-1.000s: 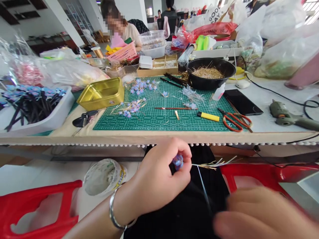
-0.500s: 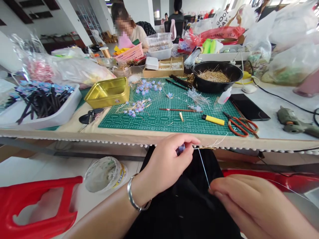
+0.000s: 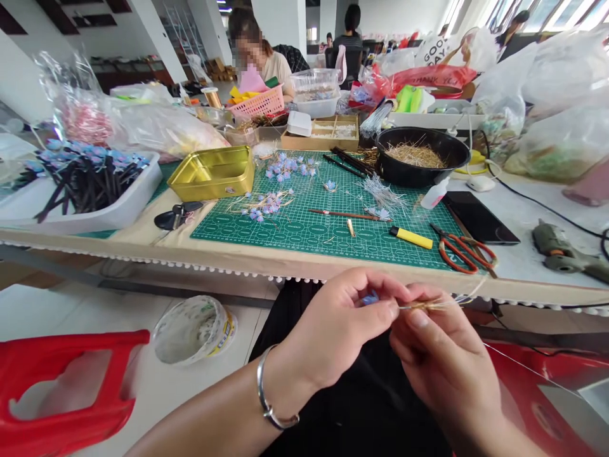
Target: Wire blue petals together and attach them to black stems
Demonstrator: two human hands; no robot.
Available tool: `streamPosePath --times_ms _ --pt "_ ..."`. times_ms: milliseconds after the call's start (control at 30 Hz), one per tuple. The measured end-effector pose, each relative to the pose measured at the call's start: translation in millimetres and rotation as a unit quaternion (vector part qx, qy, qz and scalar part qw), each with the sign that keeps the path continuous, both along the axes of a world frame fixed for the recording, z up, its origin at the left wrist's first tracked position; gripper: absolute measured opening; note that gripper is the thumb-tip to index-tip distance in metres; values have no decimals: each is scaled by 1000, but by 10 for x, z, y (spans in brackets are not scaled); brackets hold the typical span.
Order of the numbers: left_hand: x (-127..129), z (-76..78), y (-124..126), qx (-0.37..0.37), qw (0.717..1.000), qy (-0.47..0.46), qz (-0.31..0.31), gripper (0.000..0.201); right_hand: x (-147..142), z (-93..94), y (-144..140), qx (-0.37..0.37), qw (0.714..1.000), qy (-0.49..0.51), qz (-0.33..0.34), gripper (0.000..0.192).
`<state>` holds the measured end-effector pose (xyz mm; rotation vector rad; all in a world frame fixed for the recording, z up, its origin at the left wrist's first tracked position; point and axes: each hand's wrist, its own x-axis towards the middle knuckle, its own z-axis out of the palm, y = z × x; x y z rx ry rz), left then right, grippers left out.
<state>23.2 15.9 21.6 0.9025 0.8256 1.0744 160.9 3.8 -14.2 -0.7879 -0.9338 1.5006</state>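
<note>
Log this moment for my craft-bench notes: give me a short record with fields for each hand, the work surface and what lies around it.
left hand: pinches a small blue flower between thumb and fingers; bracelet on the wrist
right hand: grips the gold stem strands beside the flower
hands' place: in front of the table edge, above the lap
mat: green cutting mat with loose blue flowers, yellow cutter
right of mat: orange scissors, phone
left of mat: gold tin
behind: black bowl of straw
</note>
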Motion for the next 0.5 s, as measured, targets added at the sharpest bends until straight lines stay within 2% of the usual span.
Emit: streamPosePath --times_ms 100,200,267,367,433,500 --pt "-27 -37 -3 -97 991 -76 -54 28 110 -108 -41 83 993 -73 -27 5" --pt "-69 -124 13 -157 970 -121 -140 34 293 -118 -91 183 956 -218 -63 8" --pt "-96 -208 19 -188 952 -144 -193 36 394 -27 -117 262 903 -339 -41 15" --pt "-128 -323 8 -242 923 -158 -256 39 464 177 -137 365 809 -461 17 25" --pt "-142 -355 -8 -259 916 -164 -261 33 474 275 -144 423 756 -499 24 25" --pt "-155 -344 -18 -253 923 -171 -233 27 477 314 -150 454 728 -512 37 26"
